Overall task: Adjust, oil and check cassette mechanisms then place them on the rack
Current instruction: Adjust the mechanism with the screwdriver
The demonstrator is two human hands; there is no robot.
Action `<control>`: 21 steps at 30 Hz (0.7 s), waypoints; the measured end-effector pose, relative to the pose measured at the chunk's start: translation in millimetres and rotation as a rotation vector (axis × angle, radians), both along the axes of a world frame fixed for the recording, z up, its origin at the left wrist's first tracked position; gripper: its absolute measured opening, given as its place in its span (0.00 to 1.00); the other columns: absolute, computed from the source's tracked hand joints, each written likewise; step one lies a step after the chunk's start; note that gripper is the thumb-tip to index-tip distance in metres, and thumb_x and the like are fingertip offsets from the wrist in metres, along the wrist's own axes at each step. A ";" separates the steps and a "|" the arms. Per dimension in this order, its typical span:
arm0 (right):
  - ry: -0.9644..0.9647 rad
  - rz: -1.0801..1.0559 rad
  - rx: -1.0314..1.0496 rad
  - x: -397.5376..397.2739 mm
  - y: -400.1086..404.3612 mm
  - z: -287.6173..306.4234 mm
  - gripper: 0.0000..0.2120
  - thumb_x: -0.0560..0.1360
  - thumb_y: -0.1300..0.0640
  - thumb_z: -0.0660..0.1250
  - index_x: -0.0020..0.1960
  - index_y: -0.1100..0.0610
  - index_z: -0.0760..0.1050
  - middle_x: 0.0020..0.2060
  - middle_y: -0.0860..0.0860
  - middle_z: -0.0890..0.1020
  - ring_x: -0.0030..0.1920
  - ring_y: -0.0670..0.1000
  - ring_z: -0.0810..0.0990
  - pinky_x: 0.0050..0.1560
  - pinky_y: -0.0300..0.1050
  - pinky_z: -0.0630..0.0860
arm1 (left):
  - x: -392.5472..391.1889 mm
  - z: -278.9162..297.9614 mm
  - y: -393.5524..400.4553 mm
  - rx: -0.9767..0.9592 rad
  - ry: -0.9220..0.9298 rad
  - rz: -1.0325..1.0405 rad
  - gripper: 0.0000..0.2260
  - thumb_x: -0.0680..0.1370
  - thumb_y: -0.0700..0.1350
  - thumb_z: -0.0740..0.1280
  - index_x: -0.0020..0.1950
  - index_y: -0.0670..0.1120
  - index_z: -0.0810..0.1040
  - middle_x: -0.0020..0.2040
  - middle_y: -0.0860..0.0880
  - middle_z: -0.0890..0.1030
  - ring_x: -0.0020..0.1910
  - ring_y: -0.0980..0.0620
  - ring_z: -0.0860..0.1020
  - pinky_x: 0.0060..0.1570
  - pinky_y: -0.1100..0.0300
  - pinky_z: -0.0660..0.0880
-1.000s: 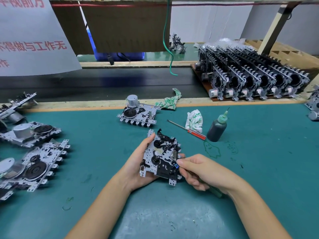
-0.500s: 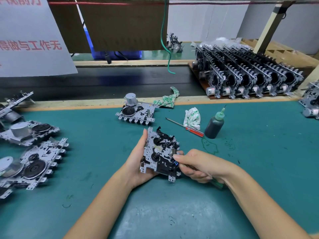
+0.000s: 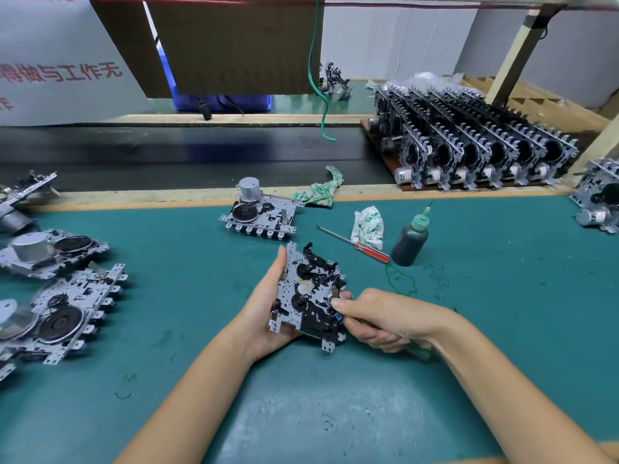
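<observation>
My left hand (image 3: 264, 313) cups a silver and black cassette mechanism (image 3: 308, 293) from below and from the left, held tilted above the green mat. My right hand (image 3: 385, 316) grips a green-handled tool (image 3: 420, 351) whose tip meets the mechanism's right edge; the thumb presses near a small metal part there. Another mechanism (image 3: 259, 214) with a round motor lies further back. The rack (image 3: 475, 152) at back right holds several upright mechanisms in rows. The dark oil bottle (image 3: 410, 241) with a green nozzle stands to the right.
A red-handled screwdriver (image 3: 355, 244) and a crumpled white rag (image 3: 368, 226) lie beside the bottle. Several mechanisms (image 3: 57, 316) lie along the mat's left edge, and more (image 3: 599, 202) at the far right. A green-patterned cloth (image 3: 321, 190) rests on the wooden strip before a dark conveyor (image 3: 187, 155).
Both hands stay on the same mechanism; my right hand has shifted slightly up along its right edge. Nothing was picked up or set down.
</observation>
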State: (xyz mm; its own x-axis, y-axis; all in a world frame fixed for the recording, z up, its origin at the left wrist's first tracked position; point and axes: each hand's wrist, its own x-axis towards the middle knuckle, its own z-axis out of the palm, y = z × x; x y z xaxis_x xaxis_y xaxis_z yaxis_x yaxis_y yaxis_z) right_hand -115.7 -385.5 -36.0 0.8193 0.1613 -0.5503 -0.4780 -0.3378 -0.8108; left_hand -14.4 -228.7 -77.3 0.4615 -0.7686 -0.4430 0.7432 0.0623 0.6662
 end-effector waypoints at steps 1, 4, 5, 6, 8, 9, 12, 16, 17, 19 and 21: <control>-0.004 0.000 -0.004 -0.3 -0.2 0.1 0.30 0.82 0.45 0.52 0.23 0.53 0.61 0.15 0.47 0.59 0.15 0.44 0.53 0.18 0.33 0.52 | -0.2 0.3 0.0 0.004 -0.004 0.009 0.31 0.71 0.68 0.57 0.52 0.44 0.85 0.57 0.41 0.82 0.56 0.44 0.81 0.48 0.54 0.79; -0.024 -0.011 -0.020 -0.7 0.9 -1.4 0.30 0.82 0.45 0.52 0.22 0.53 0.61 0.15 0.47 0.59 0.16 0.44 0.54 0.19 0.33 0.52 | -1.8 0.9 -0.2 0.004 -0.007 0.028 0.31 0.71 0.68 0.57 0.51 0.44 0.85 0.56 0.40 0.82 0.54 0.44 0.81 0.46 0.54 0.79; -0.039 -0.019 -0.029 -1.3 1.5 -2.4 0.30 0.81 0.44 0.52 0.21 0.52 0.61 0.15 0.46 0.59 0.16 0.44 0.54 0.19 0.33 0.53 | -2.5 0.6 -0.4 -0.002 -0.004 0.033 0.32 0.73 0.68 0.55 0.50 0.44 0.85 0.55 0.40 0.82 0.53 0.44 0.82 0.45 0.54 0.80; -0.059 -0.028 -0.037 -2.0 2.1 -3.9 0.31 0.81 0.44 0.52 0.21 0.52 0.61 0.15 0.46 0.59 0.16 0.44 0.55 0.19 0.33 0.53 | -3.1 0.1 -0.5 -0.009 0.003 0.037 0.33 0.74 0.68 0.53 0.49 0.43 0.86 0.55 0.39 0.82 0.53 0.44 0.82 0.45 0.54 0.80; -0.103 -0.064 -0.021 -4.3 2.8 -7.2 0.30 0.81 0.45 0.53 0.21 0.52 0.63 0.16 0.46 0.60 0.17 0.45 0.55 0.19 0.33 0.54 | -4.3 -0.5 0.1 -0.026 0.027 0.038 0.35 0.75 0.68 0.51 0.50 0.43 0.85 0.56 0.38 0.82 0.54 0.43 0.82 0.49 0.51 0.77; -0.125 -0.097 0.013 -6.2 2.4 -9.0 0.29 0.81 0.45 0.53 0.22 0.52 0.63 0.16 0.47 0.60 0.16 0.45 0.55 0.19 0.33 0.54 | -4.9 -0.4 0.4 -0.038 0.041 0.039 0.35 0.75 0.69 0.50 0.51 0.42 0.85 0.57 0.38 0.81 0.54 0.43 0.81 0.51 0.50 0.76; -0.183 -0.286 0.209 -11.4 -3.0 -14.7 0.24 0.81 0.47 0.54 0.28 0.56 0.66 0.16 0.49 0.58 0.15 0.45 0.53 0.19 0.33 0.54 | -5.5 1.6 1.7 -0.113 0.106 0.063 0.39 0.74 0.70 0.50 0.55 0.38 0.83 0.58 0.36 0.80 0.55 0.40 0.81 0.52 0.46 0.77; -0.221 -0.414 0.371 -11.6 -11.6 -19.1 0.12 0.82 0.53 0.54 0.42 0.58 0.67 0.19 0.49 0.60 0.16 0.44 0.53 0.19 0.31 0.54 | -8.8 6.9 5.1 -0.208 0.210 0.128 0.46 0.71 0.73 0.52 0.66 0.33 0.71 0.63 0.30 0.73 0.61 0.33 0.75 0.58 0.38 0.71; -0.226 -0.412 0.383 -11.6 -12.4 -20.6 0.11 0.82 0.54 0.54 0.43 0.58 0.67 0.20 0.49 0.62 0.17 0.44 0.54 0.19 0.31 0.54 | -9.3 8.1 5.9 -0.233 0.229 0.141 0.46 0.70 0.73 0.53 0.67 0.33 0.69 0.64 0.29 0.73 0.61 0.32 0.74 0.59 0.37 0.71; -0.234 -0.421 0.390 -11.3 -13.5 -22.9 0.11 0.82 0.55 0.54 0.43 0.58 0.67 0.22 0.50 0.64 0.17 0.44 0.56 0.19 0.31 0.54 | -9.2 8.8 7.3 -0.265 0.249 0.158 0.47 0.70 0.73 0.54 0.67 0.32 0.68 0.64 0.28 0.72 0.61 0.31 0.74 0.59 0.36 0.72; -0.283 -0.463 0.350 -11.8 -13.8 -24.0 0.11 0.82 0.55 0.54 0.43 0.58 0.68 0.23 0.50 0.65 0.18 0.45 0.59 0.19 0.32 0.56 | -8.0 7.7 8.0 -0.284 0.262 0.175 0.47 0.69 0.73 0.54 0.67 0.32 0.67 0.64 0.28 0.72 0.61 0.30 0.74 0.57 0.34 0.72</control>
